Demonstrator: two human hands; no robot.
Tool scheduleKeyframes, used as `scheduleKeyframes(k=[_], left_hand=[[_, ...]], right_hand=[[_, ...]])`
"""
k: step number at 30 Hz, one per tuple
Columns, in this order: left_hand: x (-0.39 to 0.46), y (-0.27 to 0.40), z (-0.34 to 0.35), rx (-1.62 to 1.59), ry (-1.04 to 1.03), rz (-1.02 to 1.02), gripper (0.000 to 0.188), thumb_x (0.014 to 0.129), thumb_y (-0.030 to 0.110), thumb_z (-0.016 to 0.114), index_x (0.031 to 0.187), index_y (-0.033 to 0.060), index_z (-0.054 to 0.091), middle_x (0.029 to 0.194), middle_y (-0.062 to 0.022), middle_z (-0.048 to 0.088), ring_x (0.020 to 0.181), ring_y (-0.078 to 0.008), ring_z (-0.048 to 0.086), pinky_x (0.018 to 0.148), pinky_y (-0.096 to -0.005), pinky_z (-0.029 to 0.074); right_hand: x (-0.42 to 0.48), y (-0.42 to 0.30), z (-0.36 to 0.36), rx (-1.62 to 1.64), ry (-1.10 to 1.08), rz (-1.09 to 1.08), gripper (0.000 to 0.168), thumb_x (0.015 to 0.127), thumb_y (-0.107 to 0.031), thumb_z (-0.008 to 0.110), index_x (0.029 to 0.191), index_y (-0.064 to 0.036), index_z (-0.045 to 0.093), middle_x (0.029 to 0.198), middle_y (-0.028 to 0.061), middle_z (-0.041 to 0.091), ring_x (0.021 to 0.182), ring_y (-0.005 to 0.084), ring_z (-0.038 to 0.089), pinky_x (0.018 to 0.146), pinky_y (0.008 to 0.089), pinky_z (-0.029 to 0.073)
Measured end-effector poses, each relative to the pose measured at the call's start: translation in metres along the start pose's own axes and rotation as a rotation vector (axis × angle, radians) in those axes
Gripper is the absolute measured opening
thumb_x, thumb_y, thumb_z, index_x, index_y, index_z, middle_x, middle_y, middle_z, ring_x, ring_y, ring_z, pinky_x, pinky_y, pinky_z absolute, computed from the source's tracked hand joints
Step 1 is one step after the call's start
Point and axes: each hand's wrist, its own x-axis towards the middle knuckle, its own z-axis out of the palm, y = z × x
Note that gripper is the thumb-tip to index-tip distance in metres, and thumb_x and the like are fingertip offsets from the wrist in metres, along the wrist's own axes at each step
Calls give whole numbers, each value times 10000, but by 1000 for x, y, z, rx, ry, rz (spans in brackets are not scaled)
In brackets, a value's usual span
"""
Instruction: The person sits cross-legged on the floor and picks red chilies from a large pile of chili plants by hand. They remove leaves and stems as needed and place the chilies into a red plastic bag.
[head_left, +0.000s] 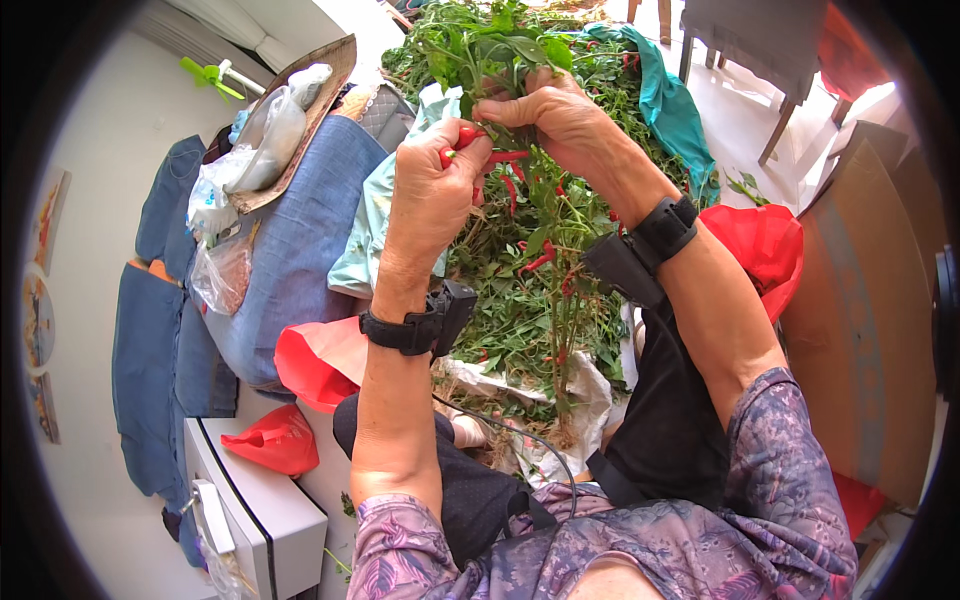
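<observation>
Several red chili peppers (466, 136) are gathered in my left hand (431, 180), their ends showing between thumb and curled fingers. My right hand (559, 120) pinches the leafy top of an uprooted chili plant (559, 300) just to the right of it. This plant stands upright between my knees, roots at the bottom, with red chilies (538, 259) hanging along its stems. Both hands are close together among the leaves, which partly hide the right fingertips. Beneath and beyond them lies a large heap of cut chili plants (487, 300).
Left is a blue-covered sofa (292, 225) with plastic bags (262, 142) on a woven mat. A white drawer unit (289, 499) holds a red bag (277, 441). Red bags (322, 360) flank my legs. A cardboard box (862, 315) stands right. Teal cloth (671, 97) borders the heap.
</observation>
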Motion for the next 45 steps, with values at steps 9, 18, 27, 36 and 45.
scheduleKeyframes(k=[9, 18, 27, 36, 45], left_hand=[[-26, -22, -53, -390, -14, -141, 191, 884, 144, 573, 907, -43, 604, 615, -39, 555, 458, -43, 411, 410, -179, 286], [-85, -95, -166, -423, 299, -418, 76, 823, 26, 580, 825, -49, 591, 718, -154, 634, 482, -77, 514, 412, -184, 406], [-177, -194, -326, 36, 823, -954, 81, 710, -20, 481, 669, -72, 527, 562, -139, 533, 357, -99, 416, 297, -189, 288], [-247, -242, -348, 184, 936, -1131, 313, 690, 44, 533, 974, -74, 476, 911, -201, 514, 588, -227, 513, 539, -354, 515], [-247, -233, -368, 204, 909, -919, 241, 675, 151, 591, 801, -13, 468, 689, -91, 475, 566, -234, 521, 497, -359, 496]], right_hand=[[4, 12, 4, -19, 81, -17, 252, 764, -4, 682, 989, 5, 568, 938, 67, 608, 846, 171, 610, 773, 282, 501], [17, 24, -22, -45, 3, -12, 242, 826, -61, 621, 1059, -10, 583, 975, 80, 631, 861, 148, 589, 757, 279, 476], [22, 25, -22, 140, -160, 51, 227, 865, -63, 571, 1075, 24, 571, 990, 112, 621, 828, 169, 571, 771, 294, 456], [12, 16, -6, 318, -383, 166, 358, 917, -109, 486, 1192, 105, 407, 1026, 112, 471, 913, 182, 418, 837, 282, 365], [10, 18, 14, 350, -387, 90, 474, 911, -236, 506, 1218, 102, 382, 855, 33, 449, 791, 150, 408, 794, 271, 362]])
